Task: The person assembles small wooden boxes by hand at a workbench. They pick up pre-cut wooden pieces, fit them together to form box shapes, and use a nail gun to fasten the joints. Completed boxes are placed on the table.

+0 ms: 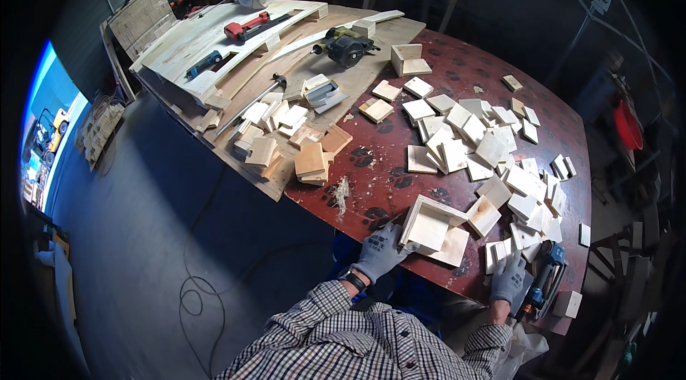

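At the box (431, 230), the gloved left hand (379, 251) shows dark lettering (380, 243).

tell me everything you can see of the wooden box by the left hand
The wooden box looks made of pale bare boards, with narrow walls along its far and left sides. It sits at the near edge of the red table, its inside in view. The gloved left hand touches its near left corner; how firmly is unclear.
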Demonstrator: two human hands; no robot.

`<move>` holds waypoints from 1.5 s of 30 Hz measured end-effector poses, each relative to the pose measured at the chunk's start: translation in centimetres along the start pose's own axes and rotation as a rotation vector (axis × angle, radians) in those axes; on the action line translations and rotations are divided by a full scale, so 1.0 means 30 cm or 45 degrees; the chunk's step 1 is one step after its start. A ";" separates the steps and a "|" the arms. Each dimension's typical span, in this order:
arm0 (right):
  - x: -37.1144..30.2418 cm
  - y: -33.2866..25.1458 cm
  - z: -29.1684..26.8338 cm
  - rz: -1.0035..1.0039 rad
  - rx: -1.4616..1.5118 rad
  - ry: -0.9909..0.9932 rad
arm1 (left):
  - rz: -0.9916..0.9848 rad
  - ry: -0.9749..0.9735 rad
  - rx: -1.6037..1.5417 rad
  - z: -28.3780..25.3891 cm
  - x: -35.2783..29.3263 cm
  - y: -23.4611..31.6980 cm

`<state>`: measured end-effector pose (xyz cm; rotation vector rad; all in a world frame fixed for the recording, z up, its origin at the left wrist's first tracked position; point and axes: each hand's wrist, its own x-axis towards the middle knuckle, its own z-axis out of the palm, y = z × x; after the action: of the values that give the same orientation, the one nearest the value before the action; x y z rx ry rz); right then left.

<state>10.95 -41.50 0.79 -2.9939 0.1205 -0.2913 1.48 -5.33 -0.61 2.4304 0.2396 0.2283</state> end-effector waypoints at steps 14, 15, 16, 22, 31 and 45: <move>-0.006 -0.007 -0.007 -0.021 0.059 0.028 | -0.019 -0.004 -0.022 0.014 0.002 -0.012; -0.009 -0.015 -0.010 -0.025 0.076 0.036 | -0.004 0.039 -0.009 0.011 0.001 -0.009; -0.009 -0.010 -0.005 -0.030 0.088 0.049 | -0.012 0.014 -0.009 0.005 0.000 -0.006; -0.014 -0.021 -0.016 0.023 0.083 0.026 | 0.008 0.025 0.020 0.021 0.003 -0.013; -0.015 -0.032 -0.007 0.036 0.044 0.027 | 0.050 0.087 0.040 0.017 0.000 -0.025; -0.022 -0.060 -0.031 0.070 0.036 0.062 | 0.095 0.148 -0.062 0.007 0.001 -0.006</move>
<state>10.24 -39.77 1.81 -2.9505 0.2013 -0.3573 1.54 -5.31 -0.88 2.3833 0.1932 0.4048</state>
